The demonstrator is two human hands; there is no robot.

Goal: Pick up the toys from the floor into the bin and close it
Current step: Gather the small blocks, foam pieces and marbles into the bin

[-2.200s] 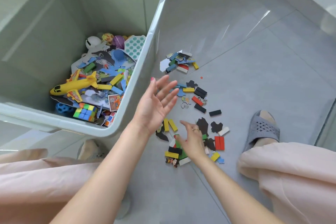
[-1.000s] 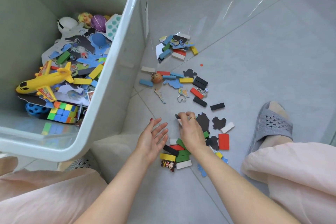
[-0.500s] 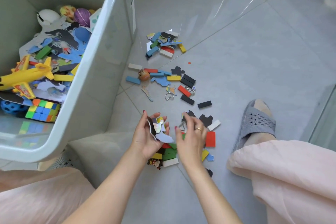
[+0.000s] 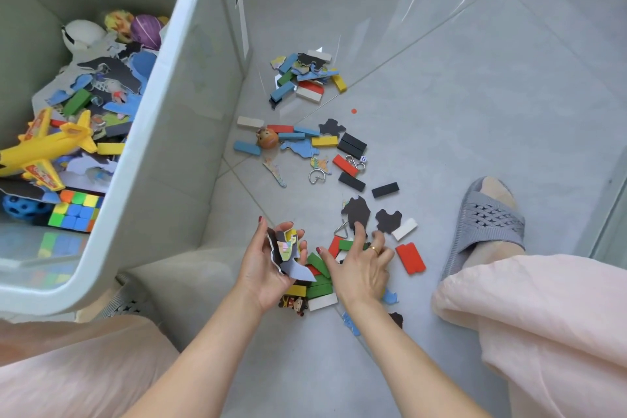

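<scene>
A pale green bin (image 4: pixel 176 132) stands open at the left, holding a yellow toy plane (image 4: pixel 44 146), a colour cube (image 4: pixel 76 210), balls and flat puzzle pieces. My left hand (image 4: pixel 268 265) holds a small stack of flat puzzle pieces (image 4: pixel 286 253) just above the floor. My right hand (image 4: pixel 359 268) reaches down with spread fingers onto a pile of coloured blocks (image 4: pixel 319 276), its fingertips touching a black puzzle piece (image 4: pixel 356 212). More blocks and pieces (image 4: pixel 305 78) lie scattered on the grey tiles further out.
My right foot in a grey slipper (image 4: pixel 485 224) is beside the pile, with my pink-clad knee (image 4: pixel 543 316) below it. A small round toy figure (image 4: pixel 267 138), metal ring puzzles (image 4: pixel 317 176) and a red block (image 4: pixel 410 258) lie on the floor. No lid is visible.
My left hand, open a second ago, now holds flat puzzle pieces. My right hand has stayed over the block pile, gathering pieces. The view has shifted slightly right of the bin.
</scene>
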